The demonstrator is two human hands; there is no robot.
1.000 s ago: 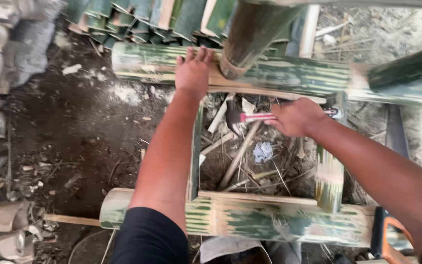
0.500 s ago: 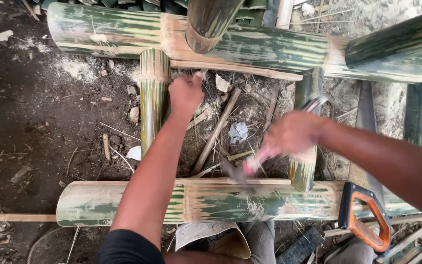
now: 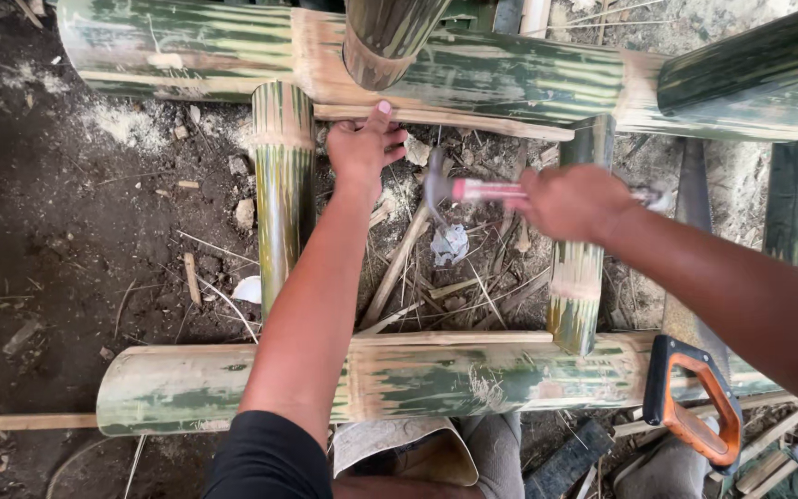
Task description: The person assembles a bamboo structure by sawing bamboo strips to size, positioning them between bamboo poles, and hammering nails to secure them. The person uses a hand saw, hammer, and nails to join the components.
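A person bends over a frame of green bamboo poles laid on bare, chip-strewn ground, with the far horizontal bamboo pole as the line everything hangs from. The left hand presses against that pole's near edge, where a pale split strip runs along it; the fingers are bent and spread over the strip, pinching or steadying something too small to make out. Just right of that hand, and a little nearer the person, the right hand is closed tight around the pink handle of a hammer, blurred in motion. The hammer's long axis lies roughly parallel to the far pole, its metal head pointing left toward the left hand's fingers, so the head sits close beside them and just short of the pole's edge. Two short upright-running poles cross from the far pole back to the near horizontal pole: the left crosspiece beside the left forearm, the right crosspiece under the right wrist. An orange-handled handsaw lies at the near pole's right end, and another thick pole end overhangs the far pole.
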